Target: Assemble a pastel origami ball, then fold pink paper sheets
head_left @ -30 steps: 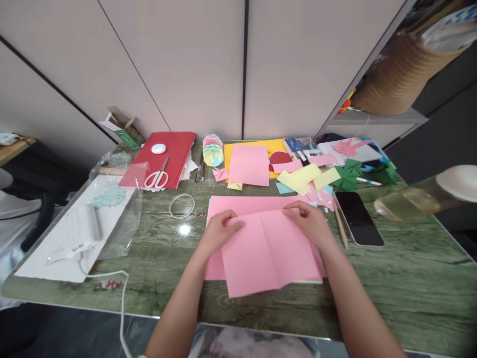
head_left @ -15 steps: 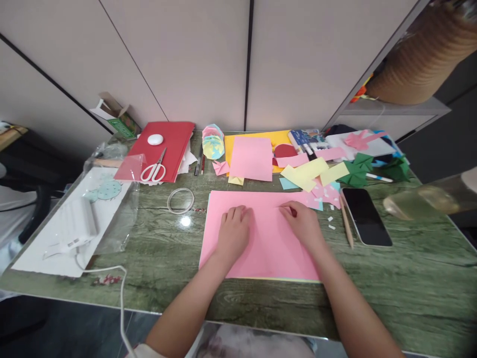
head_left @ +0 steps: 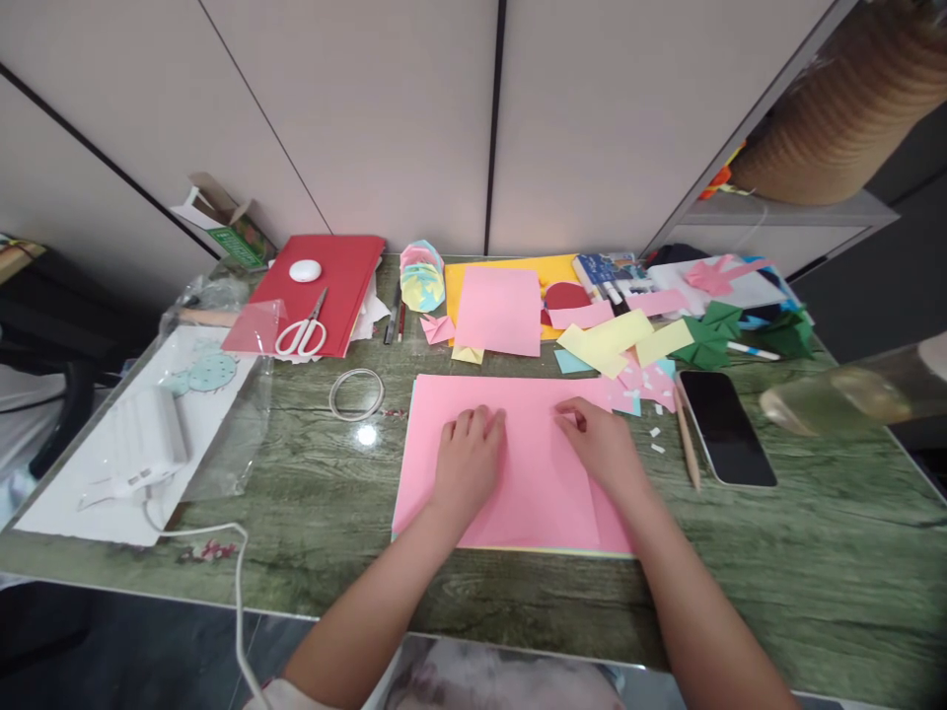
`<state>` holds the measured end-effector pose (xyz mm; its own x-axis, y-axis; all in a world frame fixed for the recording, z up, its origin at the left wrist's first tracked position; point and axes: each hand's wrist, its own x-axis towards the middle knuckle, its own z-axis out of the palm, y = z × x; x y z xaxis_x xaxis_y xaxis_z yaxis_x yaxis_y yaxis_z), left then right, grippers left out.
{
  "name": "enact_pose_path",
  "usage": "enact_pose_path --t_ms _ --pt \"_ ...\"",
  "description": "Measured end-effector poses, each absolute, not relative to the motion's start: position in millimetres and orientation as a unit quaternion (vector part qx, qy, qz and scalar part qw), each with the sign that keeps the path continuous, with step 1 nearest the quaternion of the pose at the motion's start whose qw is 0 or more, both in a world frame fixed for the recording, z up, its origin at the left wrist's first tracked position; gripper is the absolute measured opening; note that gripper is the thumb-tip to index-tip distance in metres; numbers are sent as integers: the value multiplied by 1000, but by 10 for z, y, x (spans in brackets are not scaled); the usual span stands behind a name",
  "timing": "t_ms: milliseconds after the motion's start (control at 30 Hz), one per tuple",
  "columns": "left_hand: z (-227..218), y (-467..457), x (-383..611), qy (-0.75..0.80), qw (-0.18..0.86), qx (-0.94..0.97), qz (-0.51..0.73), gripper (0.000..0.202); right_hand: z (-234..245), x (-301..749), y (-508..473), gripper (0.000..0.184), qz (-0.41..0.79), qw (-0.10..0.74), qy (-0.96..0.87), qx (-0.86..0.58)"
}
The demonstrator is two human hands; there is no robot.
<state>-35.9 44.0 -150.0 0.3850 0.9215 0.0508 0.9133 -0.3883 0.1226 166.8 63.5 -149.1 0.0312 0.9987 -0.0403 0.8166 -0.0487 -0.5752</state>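
My left hand [head_left: 468, 459] lies on a stack of pink paper [head_left: 529, 463], fingers stretched out and pressing on the sheet. To its right, my right hand [head_left: 598, 439] has thumb and forefinger pinched at the upper right edge of a smaller-looking top pink sheet. That sheet's right edge runs down from the fingertips beside my wrist. Under the pink, thin rims of other coloured sheets show along the bottom and left. A square pink sheet [head_left: 499, 311] lies just beyond the stack, on yellow paper [head_left: 463, 276].
On the left are scissors [head_left: 302, 335] on a red folder [head_left: 326, 281], a coiled cable [head_left: 356, 394] and a white power bank [head_left: 152, 439]. At right lie paper scraps [head_left: 611, 340], a wooden stick [head_left: 688, 444], a phone [head_left: 726, 427] and a clear bottle [head_left: 829, 399].
The top pink sheet's right edge now shows clearly beside my right wrist, inside the stack's right side. My left hand has slid slightly right; my right hand has barely moved.
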Motion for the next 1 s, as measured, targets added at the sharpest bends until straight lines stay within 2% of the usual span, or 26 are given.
enact_pose_path --t_ms 400,633,1000 --pt "-1492 442 -399 562 1 824 67 45 -1460 1709 611 27 224 192 -662 -689" --pt "-1535 437 -420 538 27 839 84 40 -1465 1705 640 31 187 196 -645 -715" --pt "-1650 425 -380 564 27 824 46 48 -1422 1683 604 32 165 118 -660 -724"
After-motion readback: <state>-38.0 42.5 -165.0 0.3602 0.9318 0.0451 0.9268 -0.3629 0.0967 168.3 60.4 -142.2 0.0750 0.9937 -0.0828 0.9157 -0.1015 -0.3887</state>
